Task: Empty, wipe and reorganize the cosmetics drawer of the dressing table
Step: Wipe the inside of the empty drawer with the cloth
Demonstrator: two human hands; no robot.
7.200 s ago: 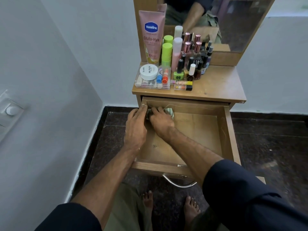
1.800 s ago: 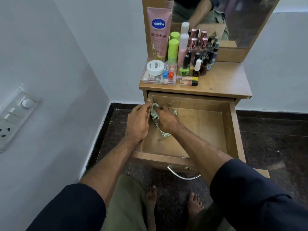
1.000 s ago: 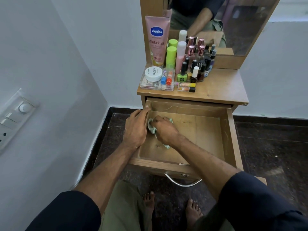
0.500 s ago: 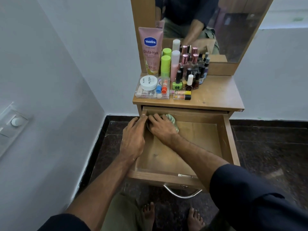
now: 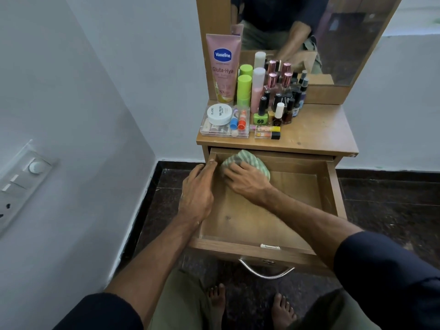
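Observation:
The wooden drawer [image 5: 331, 194] of the dressing table is pulled out, with only a cloth inside it. My right hand [image 5: 245, 181] presses a green-and-white striped cloth [image 5: 247, 158] into the drawer's far left corner, fingers spread flat on it. My left hand [image 5: 198, 191] rests on the drawer's left side wall, fingertips at its far end. The cosmetics stand on the tabletop [image 5: 316, 132]: a pink Vaseline tube [image 5: 223, 67], green bottles [image 5: 244, 88], several nail polish bottles [image 5: 278, 110] and a clear tray [image 5: 225, 122] with a white jar.
A mirror [image 5: 309, 34] rises behind the cosmetics. A white wall runs close along the left, with a switch panel [image 5: 19, 184]. A metal handle [image 5: 266, 270] hangs from the drawer front. My bare feet stand on the dark floor [image 5: 392, 210] below.
My right hand has slid the cloth from the drawer's left floor area up into the far left corner. The left hand has stayed on the side wall.

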